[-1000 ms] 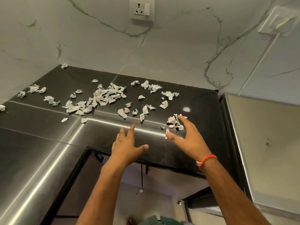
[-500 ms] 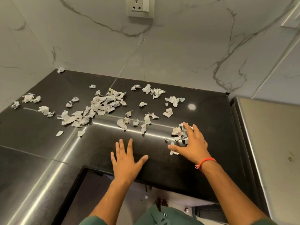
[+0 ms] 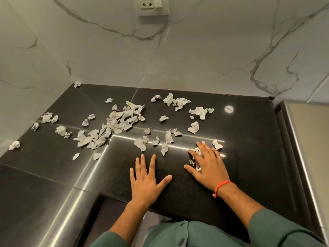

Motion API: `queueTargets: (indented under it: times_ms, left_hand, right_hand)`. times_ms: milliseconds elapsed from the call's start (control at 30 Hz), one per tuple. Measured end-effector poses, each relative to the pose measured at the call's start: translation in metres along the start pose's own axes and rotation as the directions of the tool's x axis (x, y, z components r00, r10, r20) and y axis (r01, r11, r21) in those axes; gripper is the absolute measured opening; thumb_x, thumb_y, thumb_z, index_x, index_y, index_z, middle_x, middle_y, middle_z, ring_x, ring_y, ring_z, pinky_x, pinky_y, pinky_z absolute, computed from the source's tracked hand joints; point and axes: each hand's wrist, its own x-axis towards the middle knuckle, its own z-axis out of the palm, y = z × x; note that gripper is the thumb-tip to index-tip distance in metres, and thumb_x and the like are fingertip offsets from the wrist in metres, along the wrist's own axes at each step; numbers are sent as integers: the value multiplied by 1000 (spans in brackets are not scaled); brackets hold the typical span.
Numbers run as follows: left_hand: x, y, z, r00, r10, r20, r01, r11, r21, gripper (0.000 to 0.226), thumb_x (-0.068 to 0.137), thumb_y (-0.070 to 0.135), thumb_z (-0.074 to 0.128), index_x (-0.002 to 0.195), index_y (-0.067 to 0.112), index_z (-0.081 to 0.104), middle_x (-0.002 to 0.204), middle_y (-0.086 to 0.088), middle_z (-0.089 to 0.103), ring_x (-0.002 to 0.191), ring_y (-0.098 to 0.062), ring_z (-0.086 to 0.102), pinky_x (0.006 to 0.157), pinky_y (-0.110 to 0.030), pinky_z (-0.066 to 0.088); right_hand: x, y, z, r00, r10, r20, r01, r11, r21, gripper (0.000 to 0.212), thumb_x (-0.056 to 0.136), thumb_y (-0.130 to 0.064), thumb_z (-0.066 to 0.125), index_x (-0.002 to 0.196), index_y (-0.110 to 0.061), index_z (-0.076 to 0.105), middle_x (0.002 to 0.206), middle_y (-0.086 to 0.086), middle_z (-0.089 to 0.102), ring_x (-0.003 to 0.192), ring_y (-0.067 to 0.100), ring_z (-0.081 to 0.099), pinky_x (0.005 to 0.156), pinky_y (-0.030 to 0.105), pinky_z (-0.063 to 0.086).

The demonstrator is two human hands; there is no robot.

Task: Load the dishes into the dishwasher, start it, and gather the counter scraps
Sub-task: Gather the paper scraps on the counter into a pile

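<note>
Black tabletop (image 3: 249,139) w/ paper scraps (image 3: 122,118); left hand (image 3: 146,180) flat, fingers spread; right hand (image 3: 208,166) flat atop scraps; no legible writing.

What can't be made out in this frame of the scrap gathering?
- Dishwasher: none visible in the head view, so loading and starting can't be judged.
- Scraps under the right hand: the palm covers them; their count is unclear.
- Print on the paper scraps: too small to read.
- Wall socket: its top is cut off by the upper edge.
- Space below the counter: dark and blocked by the arms.
</note>
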Motion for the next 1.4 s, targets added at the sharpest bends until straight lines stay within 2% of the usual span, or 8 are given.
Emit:
queueTargets:
  times_ms: [167,333,433,667,800,1100,1267,1400]
  left_hand:
    - [10,2,3,997,38,-62,-37,999,8,100,75,96,9,155,44,-20,167,-4,-21,152,-20,-26,123,-47,-11]
    - [16,6,1,982,138,-130,-149,986,-81,97,81,90,29,156,46,-14,166,-5,-19,155,-22,-16,126,-47,0]
    - [28,14,-7,974,181,-136,-193,978,-81,99,83,85,41,157,45,-12,166,-4,-21,154,-23,-17,125,-49,-1]
    - [66,16,-32,992,32,-122,-44,995,-91,124,62,95,50,153,49,-20,165,-5,-23,152,-27,-24,121,-60,-9]
    - [82,12,-37,999,-37,-36,30,984,-176,134,52,96,58,149,54,-24,165,-5,-27,151,-29,-25,118,-64,-10]
    - [120,41,-34,995,94,42,-85,980,-178,136,48,100,56,151,53,-19,167,-4,-22,153,-30,-21,118,-66,-8]
    - [136,55,-28,987,159,-37,-163,968,-190,125,56,101,50,154,51,-11,169,-5,-3,155,-26,-9,122,-59,-4]
    - [148,64,-26,972,227,-59,-234,956,-177,113,68,96,47,155,50,-7,168,-7,1,155,-25,-4,124,-55,-1]
  right_hand:
    - [19,8,10,970,-86,-229,108,990,85,25,94,-34,63,115,-24,69,116,3,60,103,24,58,85,41,54]
    - [32,9,17,959,-139,-247,158,986,58,12,94,-29,62,96,-19,68,85,2,56,61,22,57,47,33,46]
    - [41,9,17,956,-147,-254,157,987,22,28,97,-36,46,88,-18,64,75,1,56,46,22,53,36,30,39]
    - [52,11,15,989,-63,-138,77,992,102,38,102,-46,33,96,-20,60,80,-2,67,63,28,64,54,38,50]
    - [53,11,4,994,-41,-100,58,983,176,44,101,-54,39,88,-19,61,68,1,66,62,25,61,56,32,37]
    - [35,53,-36,890,255,-379,-122,932,341,52,96,-54,49,54,-27,37,44,-10,34,42,15,39,47,26,28]
    - [40,84,-35,851,375,-367,-296,921,255,55,95,-62,39,73,-20,67,57,0,61,57,27,60,50,30,37]
    - [50,82,-18,862,405,-306,-344,909,234,35,100,-50,47,85,-24,63,73,-6,60,69,22,60,54,29,31]
